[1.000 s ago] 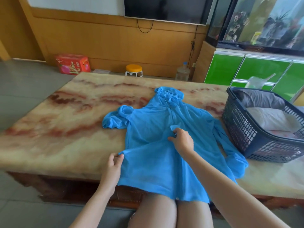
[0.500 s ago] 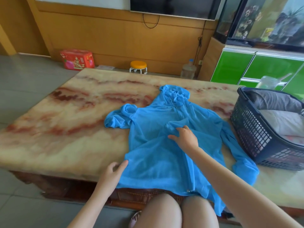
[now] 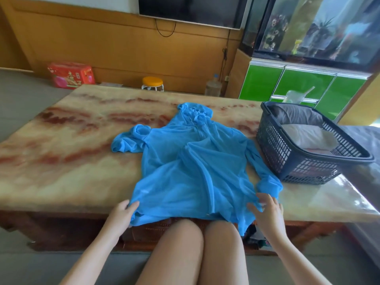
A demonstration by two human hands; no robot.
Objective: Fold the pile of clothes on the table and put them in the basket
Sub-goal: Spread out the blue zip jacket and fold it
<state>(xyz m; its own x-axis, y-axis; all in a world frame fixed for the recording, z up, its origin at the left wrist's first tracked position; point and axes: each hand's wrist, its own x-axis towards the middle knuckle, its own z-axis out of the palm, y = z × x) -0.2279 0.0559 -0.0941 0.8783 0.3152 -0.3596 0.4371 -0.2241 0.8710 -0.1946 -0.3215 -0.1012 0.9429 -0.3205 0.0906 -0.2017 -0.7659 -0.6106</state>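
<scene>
At the near edge of the table [image 3: 72,161], about midway along it, the blue hooded jacket [image 3: 191,171] lies zip side up. Its hood [image 3: 193,112] points to the far edge and its hem spills off over your knees. One bunched sleeve [image 3: 129,142] sits toward the left edge. The long sleeve [image 3: 265,173] runs down the other side, just beside the basket [image 3: 308,169], which stands at the right edge with folded clothes [image 3: 308,136] already in it.

Your left hand [image 3: 121,212] is at the hem's left corner with the thumb on the cloth; I cannot tell whether the fingers pinch it from beneath. Your right hand [image 3: 265,212] is spread with straight fingers on the hem's right corner, near the cuff, and grips nothing.

The cloth looks thin and slippery. With the hem overhanging, a loose hold could let the jacket slide off the near edge. Folding before you flatten the bunched sleeve would likely leave a lumpy bundle. The front panels overlap crookedly, so creases may get trapped. Swinging the long sleeve inward could catch it on the basket's mesh or nudge the basket toward the right edge.
</scene>
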